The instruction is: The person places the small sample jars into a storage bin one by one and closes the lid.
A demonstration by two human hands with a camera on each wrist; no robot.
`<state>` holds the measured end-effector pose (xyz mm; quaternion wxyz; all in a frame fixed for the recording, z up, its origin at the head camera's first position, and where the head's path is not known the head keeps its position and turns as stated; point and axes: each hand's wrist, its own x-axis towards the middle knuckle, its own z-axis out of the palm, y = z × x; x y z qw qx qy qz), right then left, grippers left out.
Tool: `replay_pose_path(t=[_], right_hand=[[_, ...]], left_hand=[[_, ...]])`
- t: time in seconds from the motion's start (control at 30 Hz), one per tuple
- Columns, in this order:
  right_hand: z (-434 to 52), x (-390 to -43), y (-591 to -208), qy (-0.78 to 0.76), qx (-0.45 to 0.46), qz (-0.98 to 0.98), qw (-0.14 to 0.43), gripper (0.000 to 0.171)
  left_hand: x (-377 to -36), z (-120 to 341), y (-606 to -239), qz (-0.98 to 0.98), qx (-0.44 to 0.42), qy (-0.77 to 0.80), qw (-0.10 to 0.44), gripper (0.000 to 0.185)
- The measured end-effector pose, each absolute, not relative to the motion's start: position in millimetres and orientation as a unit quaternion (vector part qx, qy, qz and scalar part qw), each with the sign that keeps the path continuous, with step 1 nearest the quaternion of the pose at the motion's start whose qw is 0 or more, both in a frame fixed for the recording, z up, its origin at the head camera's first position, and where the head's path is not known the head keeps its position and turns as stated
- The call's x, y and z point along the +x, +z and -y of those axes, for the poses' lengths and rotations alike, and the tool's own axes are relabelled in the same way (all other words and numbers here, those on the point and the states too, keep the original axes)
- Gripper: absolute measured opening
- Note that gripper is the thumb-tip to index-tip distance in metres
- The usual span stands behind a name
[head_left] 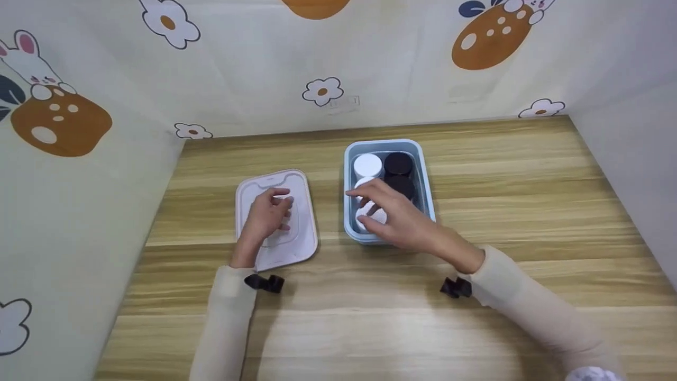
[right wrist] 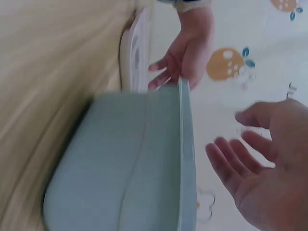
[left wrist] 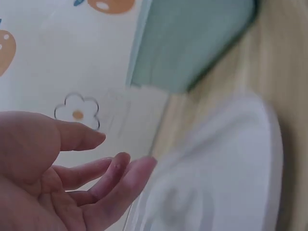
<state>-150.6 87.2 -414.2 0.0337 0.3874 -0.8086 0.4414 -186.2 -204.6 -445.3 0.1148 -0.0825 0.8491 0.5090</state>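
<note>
1. The landmark is the blue box (head_left: 389, 148), which stands on the bench (head_left: 529, 211) near the back wall.
2. My right hand (head_left: 394, 214) hangs over the near end of the box. Its fingers (right wrist: 226, 163) are spread and relaxed, and they grip nothing.
3. Inside the box I see a white jar (head_left: 367, 165) at the far left and a black jar (head_left: 398, 164) at the far right.
4. A second black jar (head_left: 404, 185) stands just in front of the first one.
5. More white jars (head_left: 370, 217) are at the near left of the box, partly hidden under my right hand. I cannot tell if the fingers touch them.
6. The lid (head_left: 301, 233) lies flat on the bench to the left of the box, near it but not touching.
7. My left hand (head_left: 267, 217) is over the lid. The fingers (left wrist: 113, 173) are loosely open, a little bent, and they hold nothing. In the left wrist view they are just above the lid (left wrist: 231, 163); I cannot tell if they touch it.
8. In the right wrist view the box (right wrist: 130, 163) fills the middle, and my left hand (right wrist: 185, 53) with the lid (right wrist: 137, 53) shows beyond it.
9. Both sleeves are cream, each with a black clip at the wrist.
</note>
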Motion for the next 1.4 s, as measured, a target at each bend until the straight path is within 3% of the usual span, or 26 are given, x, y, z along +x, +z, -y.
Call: replay_pose_path(t=[0.13, 0.3, 0.7, 0.9, 1.4], right_hand=[[-55.4, -137.8, -422.1, 0.493, 0.379, 0.783, 0.008, 0.046], [-21.8, -124.8, -433.8, 0.544, 0.343, 0.759, -0.104, 0.049], [43.0, -131.0, -458.8, 0.641, 0.214, 0.699, -0.235, 0.052], [61.3, -130.4, -458.7, 0.597, 0.226, 0.737, -0.221, 0.055], [71.9, -120.9, -422.7, 0.449, 0.227, 0.857, -0.111, 0.071]], left_hand=[[-180.2, 245.2, -440.6, -0.874, -0.117, 0.462, 0.093, 0.042], [-176.0, 287.4, -433.9, -0.898, -0.150, 0.406, 0.082, 0.044], [-180.4, 306.8, -451.1, -0.836, -0.179, 0.486, 0.183, 0.058], [-175.7, 294.3, -451.8, -0.826, -0.172, 0.503, 0.187, 0.055], [-163.0, 247.4, -395.4, -0.840, -0.144, 0.508, 0.125, 0.063]])
